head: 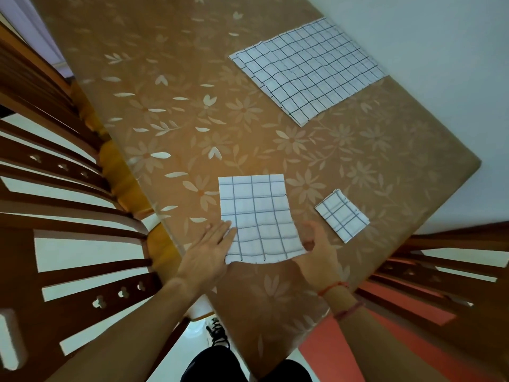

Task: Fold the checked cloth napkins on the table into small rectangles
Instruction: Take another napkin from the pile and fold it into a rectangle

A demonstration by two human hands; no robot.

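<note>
Partly folded napkin (pixel 259 213) lies on the tabletop (pixel 192 78) between the two hands, far end flat, near edge slightly lifted and wavy. Left hand (pixel 212 244) is flat with fingers straight and together, pressing the napkin's near-left part, fingertips on the cloth. Right hand (pixel 316 244) has fingers curled at the near-right corner and pinches that corner, which rides up off the surface; the exact finger placement under the cloth is hidden. Red strings (pixel 333 288) circle the right wrist.

Small folded napkin (pixel 341 215) sits just beyond and to the outside of the right hand, a compact rectangle, not touching the hand or the larger napkin. Stack of unfolded napkins (pixel 308 68) is well ahead of both hands, toward the right-hand side, edges slightly offset.

Wooden chair (pixel 55 188) is outside the left arm, a second chair (pixel 440 271) outside the right arm. One shoe (pixel 217 332) shows below, between the forearms.
</note>
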